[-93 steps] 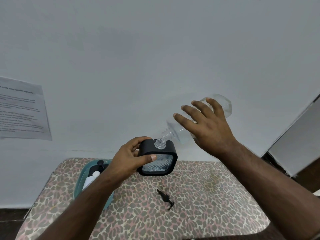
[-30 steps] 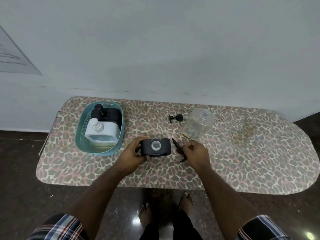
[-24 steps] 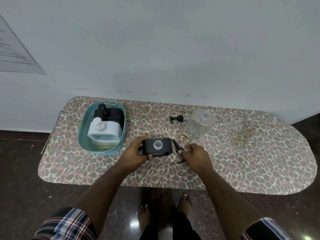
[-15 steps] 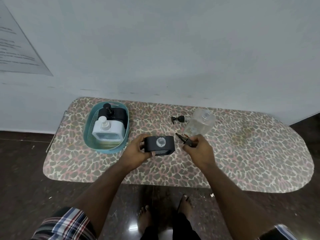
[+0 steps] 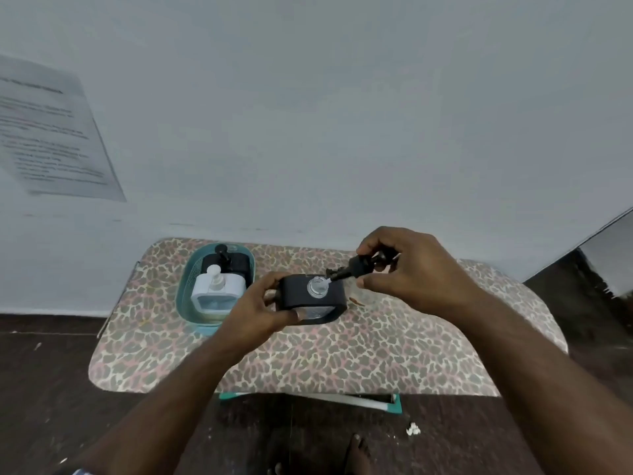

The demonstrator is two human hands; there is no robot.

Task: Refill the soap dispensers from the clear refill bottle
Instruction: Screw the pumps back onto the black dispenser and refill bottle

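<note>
Above the table's (image 5: 342,365) middle, your left hand (image 5: 255,311) clamps the black dispenser (image 5: 310,298) upright, steadying its open neck. Your right hand (image 5: 416,272) pinches the pump head (image 5: 359,265), its tube angled toward that neck. Refill bottle: hidden behind your right hand.

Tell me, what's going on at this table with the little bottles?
A person is putting a soap dispenser back together. The left hand grips a black dispenser above the leopard-print table, its round neck open on top. The right hand pinches the black pump head, tilted, with its tube tip at the opening, not yet screwed on. A teal basket beside them holds a white dispenser and another black one.
</note>
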